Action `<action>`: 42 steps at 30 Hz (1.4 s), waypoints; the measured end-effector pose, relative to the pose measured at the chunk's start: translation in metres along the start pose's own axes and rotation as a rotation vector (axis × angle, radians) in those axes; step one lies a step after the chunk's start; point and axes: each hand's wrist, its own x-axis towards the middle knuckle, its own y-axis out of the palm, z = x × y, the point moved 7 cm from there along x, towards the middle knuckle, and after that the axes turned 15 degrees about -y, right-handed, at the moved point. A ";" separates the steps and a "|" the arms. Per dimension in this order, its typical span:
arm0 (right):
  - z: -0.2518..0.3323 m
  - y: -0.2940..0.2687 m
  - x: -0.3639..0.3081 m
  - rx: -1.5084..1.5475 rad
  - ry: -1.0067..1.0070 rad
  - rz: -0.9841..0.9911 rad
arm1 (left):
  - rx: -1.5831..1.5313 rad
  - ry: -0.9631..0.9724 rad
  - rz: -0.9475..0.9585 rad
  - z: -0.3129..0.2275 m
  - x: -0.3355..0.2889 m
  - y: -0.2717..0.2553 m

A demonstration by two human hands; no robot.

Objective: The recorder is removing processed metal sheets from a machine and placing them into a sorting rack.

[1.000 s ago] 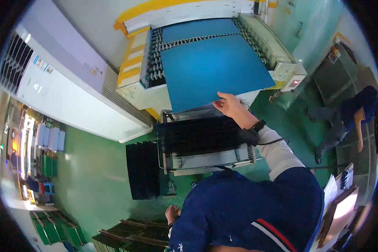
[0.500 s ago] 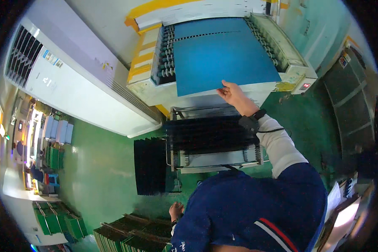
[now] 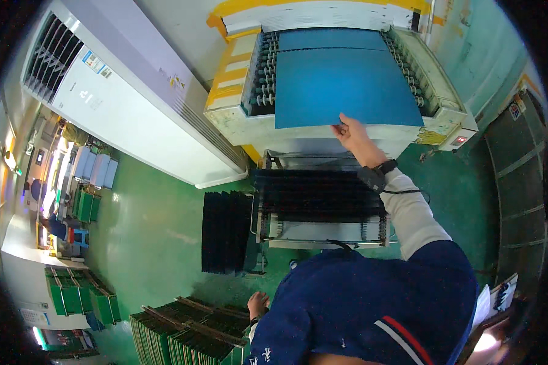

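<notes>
A flat blue panel [image 3: 347,85] lies on the roller machine, its near edge sticking out over the front. My right hand [image 3: 353,137] pinches that near edge right of its middle, thumb on top and fingers at the underside. Behind it, a second blue panel [image 3: 332,39] is partly out of the far slot, with a thin dark line between the two. My left hand [image 3: 258,304] hangs low at my side with curled fingers and nothing visible in it, near a rack of green-edged panels [image 3: 182,331]. Below the machine stands a wheeled rack [image 3: 310,234] carrying a row of dark panels [image 3: 319,194].
Rollers [image 3: 266,79] line both sides of the machine bed. A tall white air conditioner [image 3: 122,115] stands left of it. More dark panels [image 3: 225,231] stand on the floor left of the wheeled rack. Grey panelling [image 3: 520,176] rises at the right, and green bins [image 3: 73,298] sit far left.
The near blue panel has turned slightly, and its edges now run straighter along the machine. My right hand stays at its front edge. The whole view has shifted a little.
</notes>
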 end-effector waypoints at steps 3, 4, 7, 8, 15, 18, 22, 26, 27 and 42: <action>-0.003 -0.002 -0.005 -0.018 0.000 -0.004 | 0.098 0.083 0.020 -0.004 0.000 0.004; -0.004 -0.001 -0.006 -0.022 -0.001 -0.006 | 0.135 0.085 0.013 -0.002 0.002 0.001; 0.000 -0.006 -0.005 0.012 -0.026 -0.025 | 0.177 -0.025 -0.009 -0.007 0.002 0.008; -0.002 -0.007 -0.005 -0.004 -0.002 -0.031 | 0.176 -0.067 -0.023 -0.008 0.000 0.008; -0.002 -0.014 -0.002 -0.080 0.096 0.038 | 0.180 -0.017 0.026 -0.014 -0.002 0.014; -0.011 0.000 -0.003 -0.140 0.151 0.075 | 0.160 0.060 0.082 0.014 0.022 -0.007; -0.009 -0.004 0.005 -0.212 0.150 0.126 | 0.189 0.044 0.027 0.007 0.016 -0.001; -0.009 0.002 0.006 -0.237 0.154 0.095 | 0.014 -0.017 0.002 0.010 0.002 -0.004; -0.007 -0.001 0.008 -0.241 0.167 0.087 | -0.139 -0.114 0.010 0.010 -0.006 -0.002; -0.022 0.013 -0.061 -1.215 0.050 0.798 | -0.376 -0.295 -0.005 0.029 -0.023 -0.005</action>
